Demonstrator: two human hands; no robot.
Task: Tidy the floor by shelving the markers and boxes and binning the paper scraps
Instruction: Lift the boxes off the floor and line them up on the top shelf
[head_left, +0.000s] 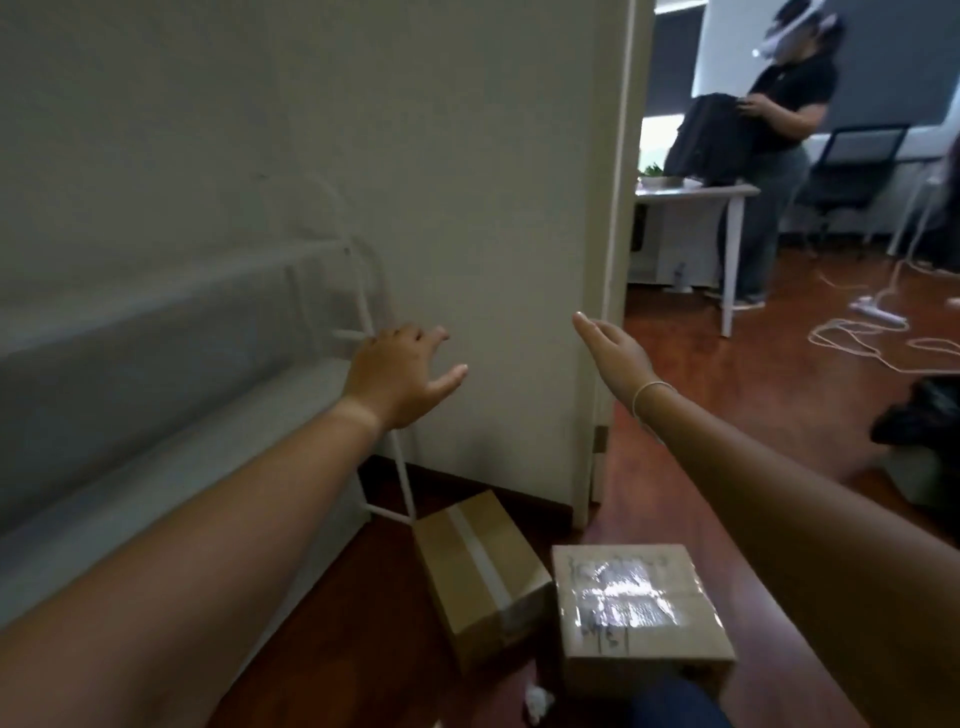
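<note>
Two cardboard boxes lie on the wooden floor below my arms: a plain taped box (480, 577) tilted beside the shelf leg, and a box with shiny tape on top (636, 608) to its right. A crumpled white paper scrap (537, 701) sits near the bottom edge. A white metal shelf (182, 467) runs along the wall on the left. My left hand (402, 371) hovers by the shelf's end frame, fingers spread, holding nothing. My right hand (613, 345) reaches forward near the wall corner, fingers straight and empty. No markers are visible.
A cream wall corner (592, 312) stands straight ahead. Beyond it, another person (779, 130) stands at a white table (696, 197). White cables (872, 338) trail across the floor at right, and a dark object (919, 410) lies at the right edge.
</note>
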